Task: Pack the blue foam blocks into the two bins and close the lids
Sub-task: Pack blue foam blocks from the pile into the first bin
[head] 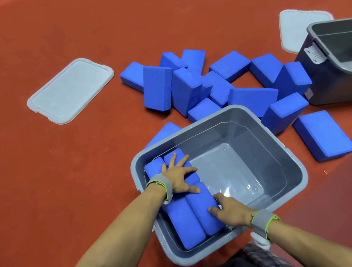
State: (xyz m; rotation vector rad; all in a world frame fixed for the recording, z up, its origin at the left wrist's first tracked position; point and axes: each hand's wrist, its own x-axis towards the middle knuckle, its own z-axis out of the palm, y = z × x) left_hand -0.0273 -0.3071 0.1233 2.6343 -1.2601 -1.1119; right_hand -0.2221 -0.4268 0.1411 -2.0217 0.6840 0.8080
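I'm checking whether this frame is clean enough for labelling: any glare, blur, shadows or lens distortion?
Head view: sharp overall, no motion blur on the left hand or right hand; soft glare on the near bin floor; wide-angle bending toward the edges, the far bin leaning; a darker band crosses the red floor at lower right.

We have one head-worn wide-angle view, looking steeply down and forward from close above the near bin (290, 160), red floor (37, 181) stretching away beyond
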